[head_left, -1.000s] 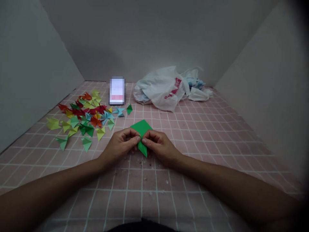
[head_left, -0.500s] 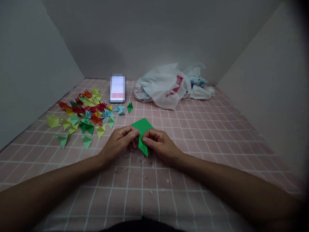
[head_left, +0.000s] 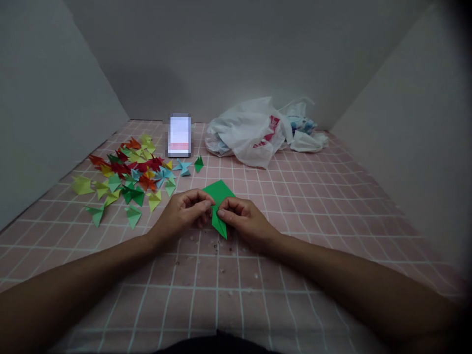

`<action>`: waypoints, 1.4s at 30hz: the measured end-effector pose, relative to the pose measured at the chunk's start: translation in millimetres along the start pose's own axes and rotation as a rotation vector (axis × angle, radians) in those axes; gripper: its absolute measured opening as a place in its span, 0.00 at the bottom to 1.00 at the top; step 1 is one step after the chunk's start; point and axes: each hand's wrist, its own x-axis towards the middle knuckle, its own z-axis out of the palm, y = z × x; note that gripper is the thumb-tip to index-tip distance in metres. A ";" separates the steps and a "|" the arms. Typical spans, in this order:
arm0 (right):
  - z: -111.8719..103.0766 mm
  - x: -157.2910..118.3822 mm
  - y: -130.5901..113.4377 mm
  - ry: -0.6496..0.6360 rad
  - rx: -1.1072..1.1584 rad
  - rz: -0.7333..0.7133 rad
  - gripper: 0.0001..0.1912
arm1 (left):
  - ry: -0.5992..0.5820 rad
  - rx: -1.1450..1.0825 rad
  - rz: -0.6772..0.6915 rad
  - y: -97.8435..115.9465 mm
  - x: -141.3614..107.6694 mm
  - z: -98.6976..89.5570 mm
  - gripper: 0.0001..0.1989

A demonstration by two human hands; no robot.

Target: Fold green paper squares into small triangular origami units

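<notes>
A partly folded sheet of green origami paper (head_left: 220, 189) is held between my hands above the checked cloth, its narrow folded point aimed towards me. My left hand (head_left: 190, 209) pinches the paper's left side, thumb and index finger meeting at its edge. On the right side, my right hand (head_left: 241, 216) grips it with curled fingers, the thumb lying on the folded layer. The fingers hide parts of both paper edges. To the left of my hands lie several folded paper cranes (head_left: 134, 194) in green, yellow, red, orange and light blue.
A lit phone (head_left: 179, 135), its screen blurred out, stands at the back. To its right lie a crumpled white plastic bag (head_left: 250, 130) and a smaller bag (head_left: 308, 140). Small crumbs dot the pink checked cloth (head_left: 206, 295) near me. Pale walls enclose the back and sides.
My left hand's fingertips have shifted slightly along the paper's left edge. The paper's lower point has moved a touch to the right. My right hand has barely moved.
</notes>
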 end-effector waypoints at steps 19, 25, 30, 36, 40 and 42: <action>-8.2 4.6 -5.0 -0.112 0.131 0.055 0.13 | -0.082 0.107 0.078 -0.5 2.0 -6.1 0.07; -9.0 4.8 -6.0 -0.123 0.157 0.082 0.15 | -0.108 0.197 0.157 4.9 1.8 -9.0 0.07; -8.7 5.2 -9.2 -0.132 0.177 0.104 0.16 | -0.098 0.211 0.146 5.4 1.7 -9.0 0.08; -9.8 6.3 -8.2 -0.145 0.192 0.120 0.16 | -0.107 0.255 0.187 4.7 2.6 -9.1 0.07; -10.4 6.6 -7.4 -0.150 0.181 0.114 0.15 | -0.110 0.266 0.167 4.8 2.1 -8.0 0.08; -10.4 6.6 -8.3 -0.146 0.174 0.112 0.15 | -0.124 0.252 0.156 4.1 1.5 -7.7 0.08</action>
